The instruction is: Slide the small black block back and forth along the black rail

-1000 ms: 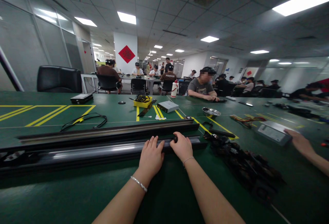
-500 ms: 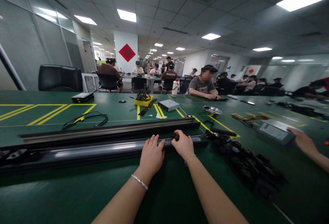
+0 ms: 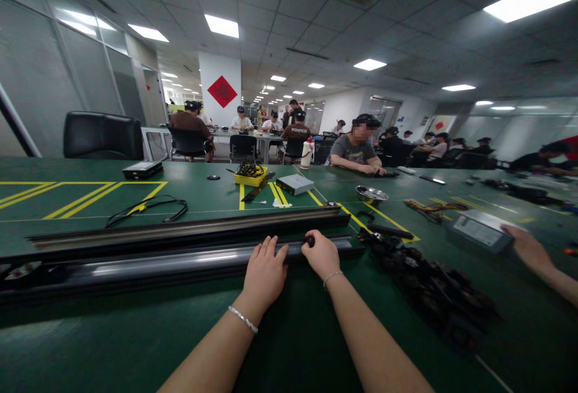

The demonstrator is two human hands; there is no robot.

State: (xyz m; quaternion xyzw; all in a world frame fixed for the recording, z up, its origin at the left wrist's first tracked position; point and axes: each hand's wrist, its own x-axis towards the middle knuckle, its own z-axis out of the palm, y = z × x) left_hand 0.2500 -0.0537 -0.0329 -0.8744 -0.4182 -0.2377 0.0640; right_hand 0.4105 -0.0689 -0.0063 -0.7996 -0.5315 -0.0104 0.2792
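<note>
A long dark metal rail point(image 3: 180, 260) with a shiny top lies across the green table in front of me. My left hand point(image 3: 266, 268) rests on it, fingers stretched out over the top. Just to its right, my right hand point(image 3: 322, 254) is closed, thumb and finger around a small black knob-like part point(image 3: 310, 241) at the rail's right portion. The part is mostly hidden by the fingers, so I cannot make out its exact kind. A second long black rail point(image 3: 198, 222) lies parallel, right behind the first.
To the right lies a bundle of black mechanical parts point(image 3: 428, 281). Beyond it, another person's hand point(image 3: 533, 251) touches a grey metal box point(image 3: 481, 230). Farther back are a metal bowl point(image 3: 371, 194), a silver drive point(image 3: 294, 185), a yellow tray point(image 3: 250, 175) of cables and a black cable point(image 3: 149, 209).
My hands stay in nearly the same places on the rail. The view has shifted very slightly. The other person's hand at the right moved slightly left along the grey box.
</note>
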